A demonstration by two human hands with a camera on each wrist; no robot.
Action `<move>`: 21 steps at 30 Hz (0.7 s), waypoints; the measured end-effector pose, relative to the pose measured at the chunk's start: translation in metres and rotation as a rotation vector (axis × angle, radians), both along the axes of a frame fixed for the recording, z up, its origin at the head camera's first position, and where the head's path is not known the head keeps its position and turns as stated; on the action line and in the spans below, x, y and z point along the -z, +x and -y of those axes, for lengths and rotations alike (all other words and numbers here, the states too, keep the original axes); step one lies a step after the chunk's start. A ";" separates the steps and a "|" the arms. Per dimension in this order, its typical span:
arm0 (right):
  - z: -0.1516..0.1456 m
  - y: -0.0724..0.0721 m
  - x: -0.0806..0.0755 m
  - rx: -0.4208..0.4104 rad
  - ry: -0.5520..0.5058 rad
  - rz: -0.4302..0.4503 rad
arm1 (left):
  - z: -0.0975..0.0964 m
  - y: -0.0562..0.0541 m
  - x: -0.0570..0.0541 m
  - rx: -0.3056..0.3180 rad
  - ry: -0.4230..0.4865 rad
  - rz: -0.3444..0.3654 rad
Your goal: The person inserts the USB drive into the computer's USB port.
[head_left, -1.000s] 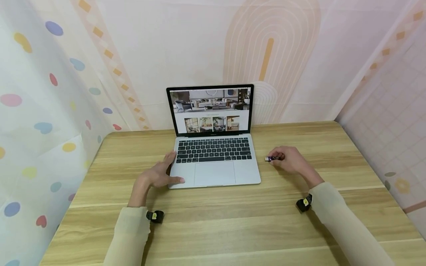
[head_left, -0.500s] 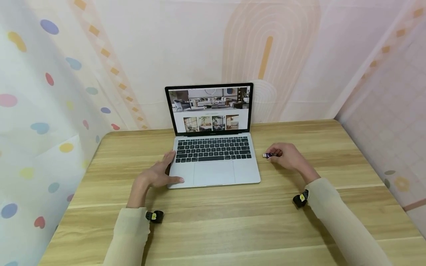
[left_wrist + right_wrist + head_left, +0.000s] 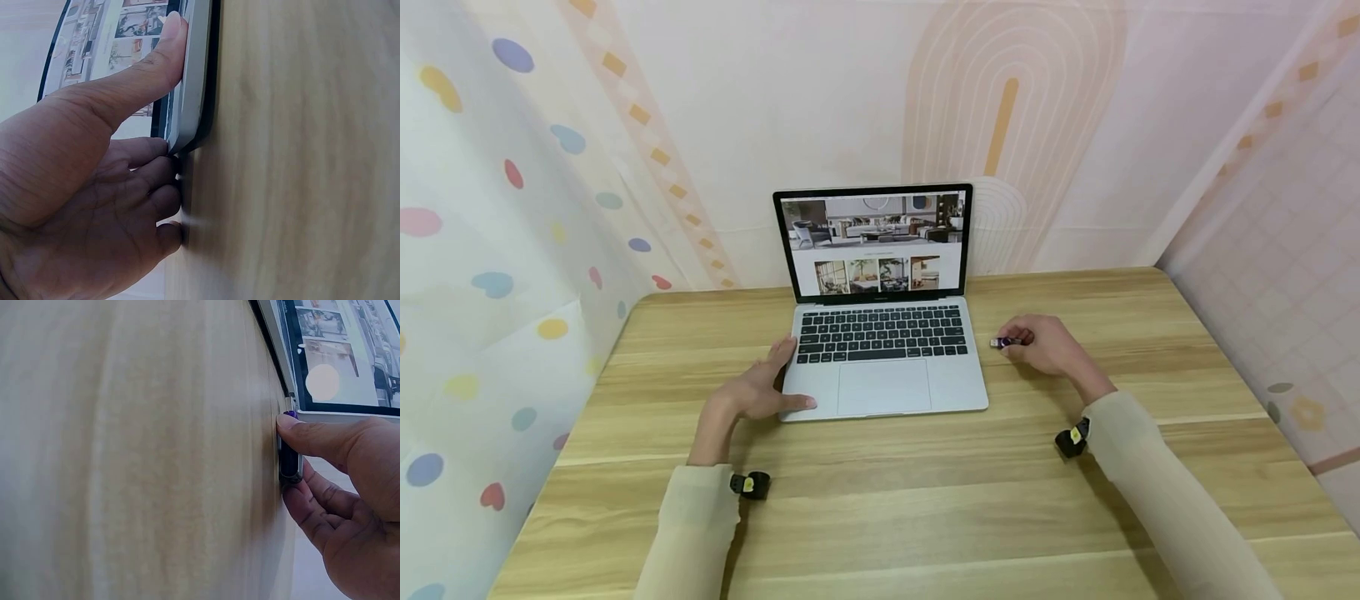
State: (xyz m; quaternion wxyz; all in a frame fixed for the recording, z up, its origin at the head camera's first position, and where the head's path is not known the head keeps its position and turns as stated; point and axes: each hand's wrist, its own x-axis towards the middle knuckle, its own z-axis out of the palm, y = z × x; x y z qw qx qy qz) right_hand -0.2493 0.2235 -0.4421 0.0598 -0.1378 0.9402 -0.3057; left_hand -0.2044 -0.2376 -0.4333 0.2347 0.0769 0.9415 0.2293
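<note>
An open silver laptop stands on the wooden table. My left hand holds its front left corner: the thumb lies on the palm rest, and the other fingers are at the left edge, their tips low beside the table. To the right of the laptop, my right hand pinches a small purple and black USB flash drive between thumb and fingers. Its metal plug points left at the laptop's right side, with a small gap in the head view. In the right wrist view the drive is partly covered by the thumb.
The wooden table runs to a patterned curtain behind the laptop. Another curtain with coloured dots hangs at the left. The lit laptop screen stands upright near the back edge, showing pictures of rooms.
My right hand has moved left and slightly toward the back with the USB flash drive, bringing it nearer the laptop's right side. My left hand keeps its place on the laptop.
</note>
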 end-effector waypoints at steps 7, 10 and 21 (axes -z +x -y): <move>0.001 -0.004 0.001 0.010 -0.002 0.014 | 0.000 0.000 0.001 0.001 -0.006 0.001; 0.002 -0.005 0.001 0.010 -0.001 0.016 | 0.000 0.000 0.001 0.000 -0.004 0.002; 0.005 -0.012 0.000 0.006 -0.016 0.024 | -0.001 -0.001 0.000 -0.006 -0.004 -0.001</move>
